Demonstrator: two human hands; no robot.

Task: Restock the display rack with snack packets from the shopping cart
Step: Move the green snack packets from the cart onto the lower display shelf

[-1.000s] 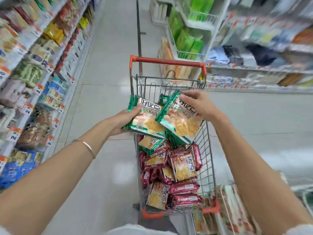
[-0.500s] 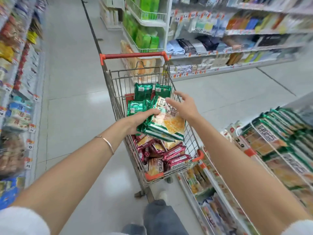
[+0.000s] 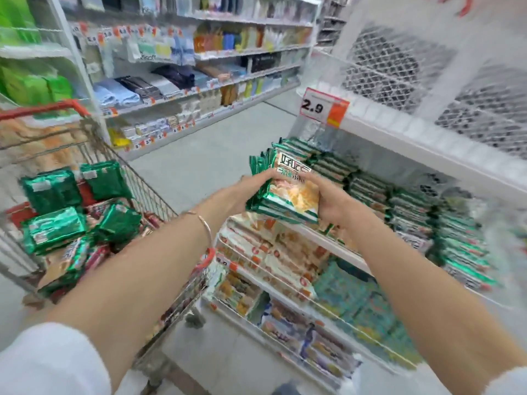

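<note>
Item: stack of green snack packets [image 3: 288,192], several pressed flat together. Carried in the air between shopping cart [image 3: 142,183] and display rack [image 3: 399,121], just in front of the shelved green packets [image 3: 370,189] of the same kind.

Left hand [image 3: 242,192]: curled round the stack's left edge.

Right hand [image 3: 333,203]: curled round the right edge and underside.

Remaining stock: loose green packets [image 3: 57,226] lying in the cart.

Label: price tag [image 3: 322,106] reading 2.9, on the shelf edge above.

Hazards, as judged:
- Glossy wrappers, so middle packets liable to slide out if the two-sided squeeze eases.
- Shelved rows tightly packed, so a hard push likely to tip front packets over the lip onto the shelf below.
- Upper shelf edge close overhead, apt to snag the stack's raised top.
</note>
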